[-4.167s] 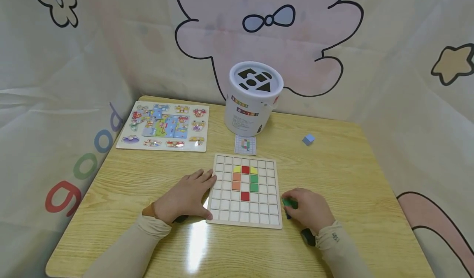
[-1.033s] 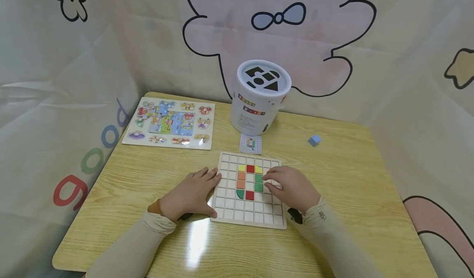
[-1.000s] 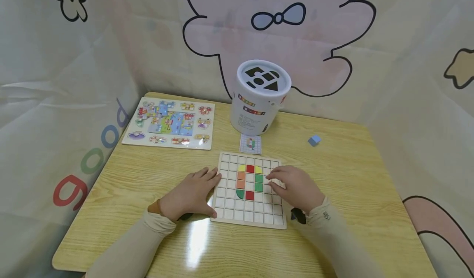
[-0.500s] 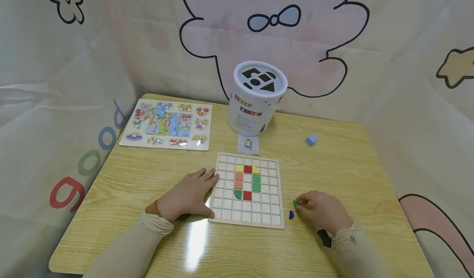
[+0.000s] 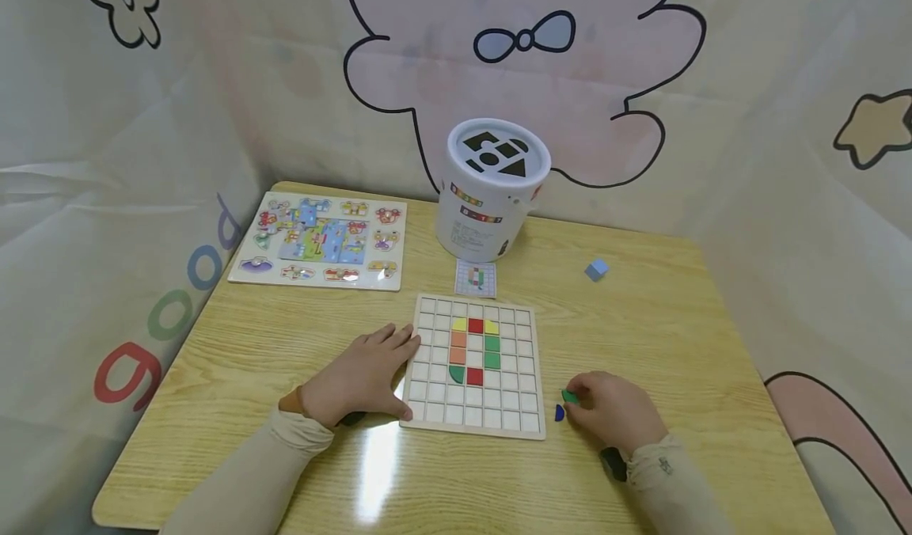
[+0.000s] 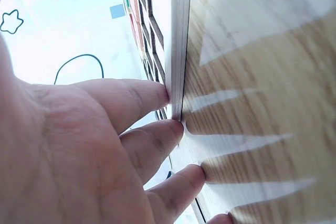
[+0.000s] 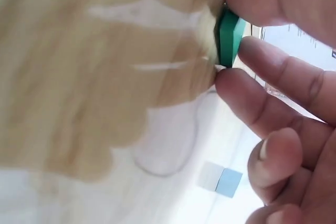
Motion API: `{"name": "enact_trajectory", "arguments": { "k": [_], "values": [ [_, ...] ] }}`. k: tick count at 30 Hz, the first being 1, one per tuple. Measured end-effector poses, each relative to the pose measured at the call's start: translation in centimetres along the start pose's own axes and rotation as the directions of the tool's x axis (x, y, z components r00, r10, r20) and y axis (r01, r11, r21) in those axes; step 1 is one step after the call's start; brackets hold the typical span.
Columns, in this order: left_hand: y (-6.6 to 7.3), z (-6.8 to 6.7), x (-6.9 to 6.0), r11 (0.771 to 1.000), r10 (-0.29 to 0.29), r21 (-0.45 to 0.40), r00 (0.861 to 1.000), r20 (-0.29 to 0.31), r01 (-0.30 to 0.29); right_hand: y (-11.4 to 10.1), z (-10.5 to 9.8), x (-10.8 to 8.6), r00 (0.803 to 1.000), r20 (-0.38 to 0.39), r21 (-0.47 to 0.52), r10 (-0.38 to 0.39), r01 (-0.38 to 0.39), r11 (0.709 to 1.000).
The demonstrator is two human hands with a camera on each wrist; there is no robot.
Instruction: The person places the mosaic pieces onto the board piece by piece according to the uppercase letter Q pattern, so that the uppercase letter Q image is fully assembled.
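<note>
My left hand (image 5: pixel 359 377) lies with spread, straight fingers (image 6: pixel 142 98) against the left edge of a square wooden grid board (image 5: pixel 445 420). Set in its cells are two yellow pieces (image 5: pixel 459 325), two red squares (image 5: pixel 475 377), two orange squares (image 5: pixel 458 347), two green squares (image 5: pixel 492 351) and a green quarter-round piece (image 5: pixel 456 374). Right of the board, my right hand (image 5: pixel 616 412) pinches another small green block (image 7: pixel 229 38) between thumb and fingertips, low over the table. A dark blue rounded piece (image 5: pixel 559 413) lies just beside that hand. The green block's full shape is partly hidden.
Behind the board lies a small pattern card (image 5: pixel 475 279), in front of a white bucket (image 5: pixel 492 202) with shape holes in its lid. A picture puzzle board (image 5: pixel 242 276) lies at the back left. One light blue cube (image 5: pixel 596 270) sits at the back right.
A green quarter-round piece has come onto the board's lower left cell. My right hand has moved from over the board back to the right, to the green block. My left hand stays.
</note>
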State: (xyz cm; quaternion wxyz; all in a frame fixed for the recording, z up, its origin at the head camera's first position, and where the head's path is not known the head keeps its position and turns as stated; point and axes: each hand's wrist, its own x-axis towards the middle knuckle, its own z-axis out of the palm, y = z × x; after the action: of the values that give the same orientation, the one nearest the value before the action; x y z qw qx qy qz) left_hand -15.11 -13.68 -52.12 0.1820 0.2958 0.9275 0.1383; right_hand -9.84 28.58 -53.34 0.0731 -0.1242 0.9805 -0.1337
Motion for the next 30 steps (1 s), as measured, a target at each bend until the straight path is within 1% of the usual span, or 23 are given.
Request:
{"name": "enact_trajectory", "arguments": {
  "k": [2,4,7,9,11,14,18,22,25,30],
  "values": [
    [0.0,0.1,0.0,1.0,-0.001,0.003,1.0,0.0,0.001,-0.1,0.1,0.3,1.0,-0.008,-0.015,-0.025,0.025,1.0],
    [0.0,0.1,0.0,1.0,0.001,0.005,1.0,0.0,-0.001,-0.3,0.0,0.6,0.998,-0.032,-0.032,-0.051,0.05,0.998],
    [0.0,0.1,0.0,1.0,0.002,0.001,1.0,-0.003,-0.002,-1.0,-0.4,1.1,0.995,-0.06,-0.022,-0.081,0.08,0.997],
    [0.0,0.1,0.0,1.0,0.003,-0.002,1.0,-0.004,-0.003,-1.6,-0.6,1.6,0.994,-0.073,0.004,-0.085,0.085,0.996],
    [0.0,0.1,0.0,1.0,0.003,-0.003,1.0,-0.004,-0.003,-2.6,-0.9,2.1,0.995,-0.065,0.047,-0.081,0.084,0.995],
    [0.0,0.1,0.0,1.0,0.002,-0.001,1.0,-0.004,-0.002,-4.1,-0.9,3.2,0.995,-0.031,0.127,-0.095,0.098,0.987],
    [-0.1,0.0,0.0,1.0,-0.002,0.0,1.0,-0.004,0.002,-5.8,-0.7,4.6,0.989,0.029,0.218,-0.143,0.133,0.967],
    [-0.1,0.0,0.0,1.0,-0.003,0.004,1.0,0.0,0.003,-6.9,-0.1,5.8,0.98,0.068,0.234,-0.185,0.164,0.958],
    [-0.1,0.1,0.1,1.0,-0.003,0.01,1.0,0.003,0.003,-7.4,0.3,6.3,0.974,0.082,0.249,-0.213,0.187,0.95],
    [0.0,0.0,0.0,1.0,-0.002,0.004,1.0,0.003,0.002,-7.7,0.7,6.8,0.962,0.092,0.308,-0.256,0.217,0.926]
  ]
}}
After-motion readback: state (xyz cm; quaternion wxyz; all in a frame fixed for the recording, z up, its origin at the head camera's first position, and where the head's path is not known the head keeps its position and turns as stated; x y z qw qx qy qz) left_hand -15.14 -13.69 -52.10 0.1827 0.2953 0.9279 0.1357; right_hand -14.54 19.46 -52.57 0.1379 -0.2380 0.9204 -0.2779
